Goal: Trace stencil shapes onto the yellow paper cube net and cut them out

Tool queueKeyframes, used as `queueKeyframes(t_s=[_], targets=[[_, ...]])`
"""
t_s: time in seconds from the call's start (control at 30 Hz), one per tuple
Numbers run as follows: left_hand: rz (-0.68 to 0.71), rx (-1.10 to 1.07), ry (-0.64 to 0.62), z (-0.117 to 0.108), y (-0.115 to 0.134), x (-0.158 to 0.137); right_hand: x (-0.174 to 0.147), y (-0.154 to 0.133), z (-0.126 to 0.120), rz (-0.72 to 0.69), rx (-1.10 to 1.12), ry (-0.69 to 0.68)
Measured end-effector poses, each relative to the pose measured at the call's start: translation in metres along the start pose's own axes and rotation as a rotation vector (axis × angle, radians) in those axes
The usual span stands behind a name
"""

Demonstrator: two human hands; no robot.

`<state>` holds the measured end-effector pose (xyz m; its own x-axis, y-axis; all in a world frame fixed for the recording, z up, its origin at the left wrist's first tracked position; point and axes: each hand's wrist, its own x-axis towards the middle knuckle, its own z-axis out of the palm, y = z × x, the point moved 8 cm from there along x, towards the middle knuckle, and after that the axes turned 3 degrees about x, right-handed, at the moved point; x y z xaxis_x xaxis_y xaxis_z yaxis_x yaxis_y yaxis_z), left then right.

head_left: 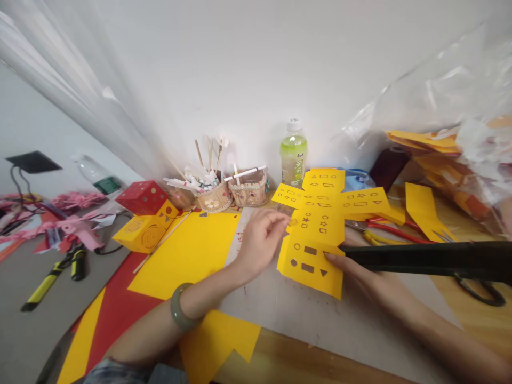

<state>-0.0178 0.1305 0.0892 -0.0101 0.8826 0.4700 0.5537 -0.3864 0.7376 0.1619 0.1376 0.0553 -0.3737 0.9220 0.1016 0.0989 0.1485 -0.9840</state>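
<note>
A yellow cross-shaped paper cutout [314,232], printed with small stars, circles, rectangles and triangles, is held tilted above the table. My right hand [358,272] grips its lower right side, thumb on top and the other fingers underneath, mostly hidden. At the left edge of the cutout is my left hand [264,240], thumb and fingertips pinched together by a small yellow flap. Whether that pinch holds the flap or something thin cannot be made out. Folds run across the cutout, and its lowest panel bends toward me.
Yellow sheets [192,248] and red paper [124,304] lie left. Paper cubes [144,197], decorated baskets [251,194] and a green drink bottle [294,154] stand behind. A long black bar [432,260] crosses the right side near scissors [480,290] and red-handled pliers [400,229].
</note>
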Motion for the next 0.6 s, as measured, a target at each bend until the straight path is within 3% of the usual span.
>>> queueKeyframes(t_s=[0.1,0.23,0.37,0.43,0.53,0.6], targets=[[-0.2,-0.057,0.018,-0.004,-0.029,0.001,0.0,-0.002,0.002,0.007,0.016,-0.013],[-0.342,-0.153,-0.15,0.017,-0.044,-0.009,0.002,-0.004,0.006,-0.009,0.038,-0.034],[-0.336,-0.183,-0.282,0.035,-0.035,-0.021,0.005,0.0,0.008,0.003,0.016,-0.04],[-0.301,-0.146,-0.262,0.032,-0.03,-0.023,0.007,0.005,-0.002,0.015,-0.044,0.044],[-0.223,-0.055,-0.194,0.023,-0.026,-0.027,0.006,0.009,-0.03,-0.006,-0.152,0.274],[-0.171,0.005,-0.157,0.02,-0.025,-0.031,0.004,0.005,-0.04,-0.064,-0.23,0.318]])
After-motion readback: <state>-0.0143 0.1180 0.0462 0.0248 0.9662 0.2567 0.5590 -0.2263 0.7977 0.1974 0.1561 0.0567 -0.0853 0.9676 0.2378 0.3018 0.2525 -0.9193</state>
